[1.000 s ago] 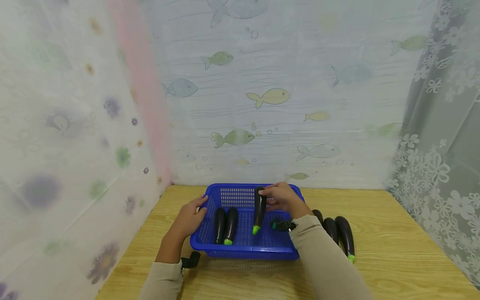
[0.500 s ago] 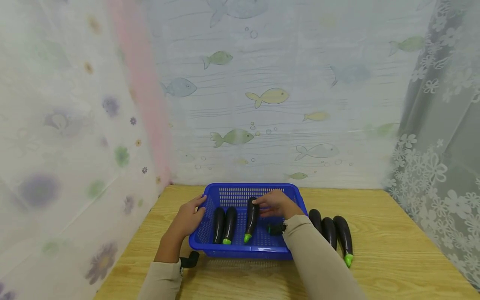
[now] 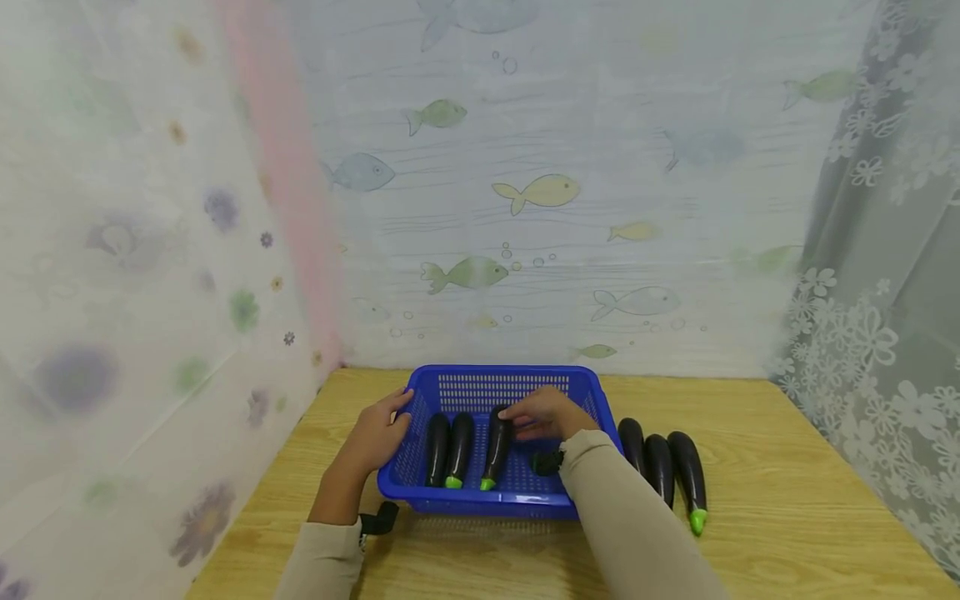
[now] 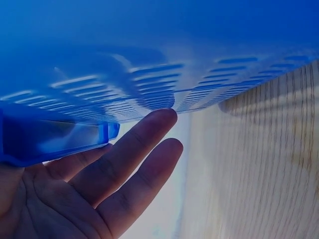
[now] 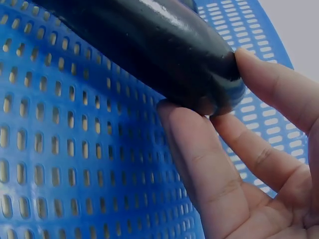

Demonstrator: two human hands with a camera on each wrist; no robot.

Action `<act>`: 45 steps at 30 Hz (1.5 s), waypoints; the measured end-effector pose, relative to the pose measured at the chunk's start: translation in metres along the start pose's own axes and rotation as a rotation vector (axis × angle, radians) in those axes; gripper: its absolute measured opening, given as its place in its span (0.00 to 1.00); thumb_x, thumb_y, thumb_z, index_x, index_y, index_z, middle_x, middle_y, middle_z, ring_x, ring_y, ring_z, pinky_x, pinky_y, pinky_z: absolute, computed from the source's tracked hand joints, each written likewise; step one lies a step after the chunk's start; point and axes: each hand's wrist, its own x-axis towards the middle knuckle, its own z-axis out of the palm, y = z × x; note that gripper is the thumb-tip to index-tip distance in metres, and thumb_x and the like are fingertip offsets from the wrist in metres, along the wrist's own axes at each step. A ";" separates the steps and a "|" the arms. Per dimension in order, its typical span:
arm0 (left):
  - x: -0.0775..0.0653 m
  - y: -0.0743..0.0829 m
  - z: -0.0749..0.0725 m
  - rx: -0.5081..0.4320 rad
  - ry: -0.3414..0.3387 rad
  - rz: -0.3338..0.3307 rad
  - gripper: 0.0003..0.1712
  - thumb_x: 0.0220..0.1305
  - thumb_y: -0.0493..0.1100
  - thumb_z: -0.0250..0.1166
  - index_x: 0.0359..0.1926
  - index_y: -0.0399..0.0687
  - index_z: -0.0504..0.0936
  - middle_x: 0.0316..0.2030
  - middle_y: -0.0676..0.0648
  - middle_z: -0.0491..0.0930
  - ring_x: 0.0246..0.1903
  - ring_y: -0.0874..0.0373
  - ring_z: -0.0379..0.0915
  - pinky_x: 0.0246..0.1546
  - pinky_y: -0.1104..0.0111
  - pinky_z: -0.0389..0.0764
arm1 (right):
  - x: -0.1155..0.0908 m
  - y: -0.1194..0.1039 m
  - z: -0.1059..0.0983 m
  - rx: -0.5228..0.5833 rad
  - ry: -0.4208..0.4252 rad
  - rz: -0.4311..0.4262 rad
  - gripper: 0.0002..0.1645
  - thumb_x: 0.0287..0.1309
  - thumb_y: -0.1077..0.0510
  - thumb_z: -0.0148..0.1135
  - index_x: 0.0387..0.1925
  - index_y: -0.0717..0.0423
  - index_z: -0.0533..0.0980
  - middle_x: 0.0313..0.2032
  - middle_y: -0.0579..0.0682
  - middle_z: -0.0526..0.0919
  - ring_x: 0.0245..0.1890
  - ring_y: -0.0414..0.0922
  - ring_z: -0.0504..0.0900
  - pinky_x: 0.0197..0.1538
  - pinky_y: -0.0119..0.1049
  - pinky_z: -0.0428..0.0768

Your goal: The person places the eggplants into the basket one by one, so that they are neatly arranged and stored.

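Inside a blue plastic basket with slotted walls lie two dark, glossy eggplants side by side at the left. My right hand pinches the rounded end of a third eggplant between thumb and fingers, and its green stem end points toward me near the basket floor. That rounded end shows between the fingertips in the right wrist view. At the basket's left rim, my left hand holds on with its thumb over the edge. Its fingers reach along the outside wall in the left wrist view.
Several more eggplants lie on the wood-grain table right of the basket, partly behind the right sleeve. A fish-patterned curtain hangs behind the table, with flowered sheets at both sides.
My right hand has moved left and down with the eggplant, bringing it lower in the basket beside the other two. The left hand keeps its place on the rim.
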 end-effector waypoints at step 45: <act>0.000 0.005 -0.001 -0.001 0.001 -0.015 0.28 0.68 0.45 0.52 0.68 0.46 0.67 0.69 0.42 0.62 0.69 0.43 0.55 0.66 0.47 0.59 | 0.001 -0.005 0.026 -0.090 0.028 0.002 0.22 0.41 0.61 0.76 0.40 0.64 0.78 0.37 0.59 0.84 0.33 0.52 0.86 0.36 0.44 0.85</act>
